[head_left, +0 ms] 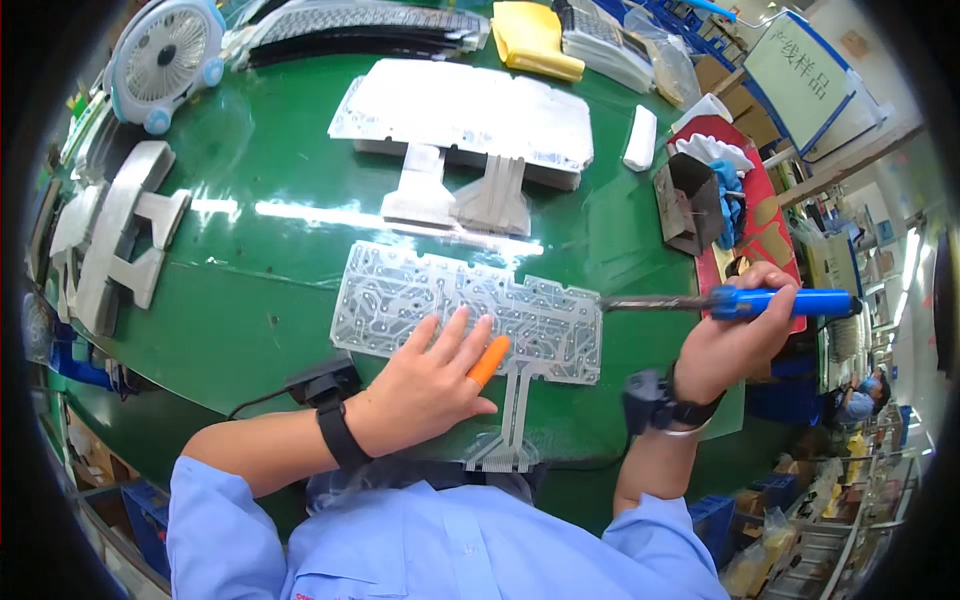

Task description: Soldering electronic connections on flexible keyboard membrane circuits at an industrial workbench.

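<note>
We've got our L hand palm-down on the clear printed circuit sheet, fingers slightly apart & laid flat, not gripping; an orange finger cot covers the index, thumb out to the side near the lower edge. The sheet lies on the green tabletop right in front of us, its narrow tail running down twd our body at the table edge. Our R hand has its fingers clamped round the blue handle of a long-shanked tool, held approx. level, dark shank pointing L, tip at the sheet's R edge; can't tell if it's touching or just above. Both wrists wear black straps w/ small dark units. Beyond the sheet, we see a stack of pale sheets w/ tails facing us; more grey stacked sheets off to the L, a white-and-blue fan at upper L, a folded yellow cloth at the back. To the R, a red tray w/ blue & white fabric, plus an open metal box at its L side.
</note>
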Available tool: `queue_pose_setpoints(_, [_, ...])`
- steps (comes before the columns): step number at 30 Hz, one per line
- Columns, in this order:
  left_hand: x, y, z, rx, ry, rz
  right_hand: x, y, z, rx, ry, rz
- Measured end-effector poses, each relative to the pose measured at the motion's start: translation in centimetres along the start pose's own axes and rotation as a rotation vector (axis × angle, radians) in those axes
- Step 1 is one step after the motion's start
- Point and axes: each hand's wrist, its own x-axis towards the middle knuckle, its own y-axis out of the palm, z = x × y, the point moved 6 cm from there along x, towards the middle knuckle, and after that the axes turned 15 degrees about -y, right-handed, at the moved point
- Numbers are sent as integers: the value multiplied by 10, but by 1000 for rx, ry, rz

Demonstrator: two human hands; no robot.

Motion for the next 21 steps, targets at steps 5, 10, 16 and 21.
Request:
queue_pose_setpoints(5, [-4, 8, 3, -117, -26, 36, -34, 31, 35, 275, 7, 241])
queue_pose_setpoints(10, [1, 15, 5, -171, -68, 103, -54, 40, 36, 227, -30, 346])
queue_pose_setpoints(16, [1, 18, 6, -204, -83, 119, -61, 43, 31, 145, 24, 371])
queue_pose_setpoints(21, [0, 19, 7, -217, -85, 103, -66, 47, 30, 149, 34, 398])
